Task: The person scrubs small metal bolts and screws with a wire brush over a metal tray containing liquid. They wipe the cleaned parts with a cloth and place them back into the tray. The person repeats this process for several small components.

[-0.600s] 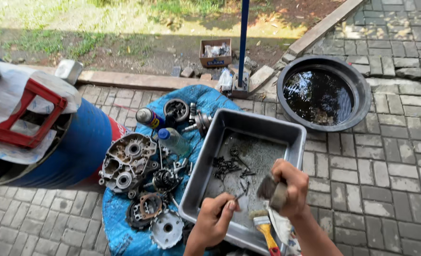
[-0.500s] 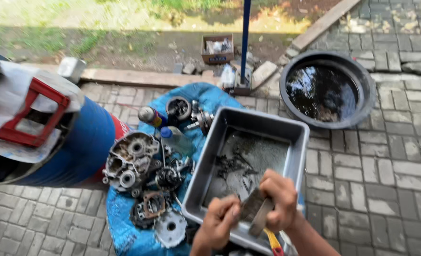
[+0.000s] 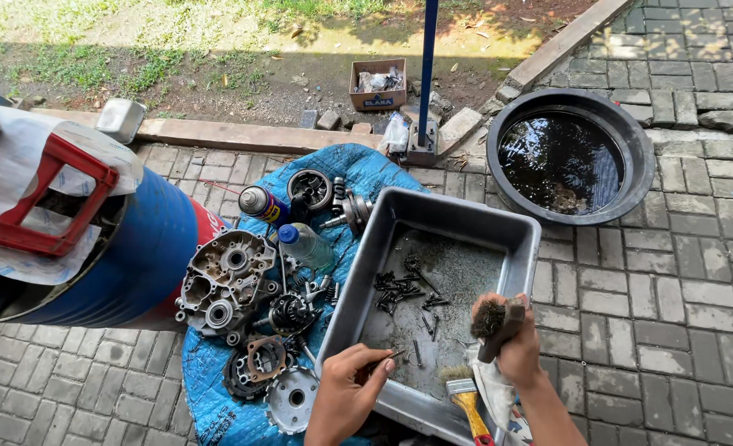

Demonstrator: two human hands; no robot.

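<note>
left hand (image 3: pixel 346 400): bare, no glove, ring or watch | right hand (image 3: pixel 517 351): bare, no glove | forearms: uncovered, no sleeve showing up to the frame edge

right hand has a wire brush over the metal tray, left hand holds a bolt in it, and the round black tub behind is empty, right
Not quite: the black tub holds dark water, as the head view shows. The rest stands: the right hand holds a wire brush over the metal tray, and the left hand holds a bolt in it.
</note>
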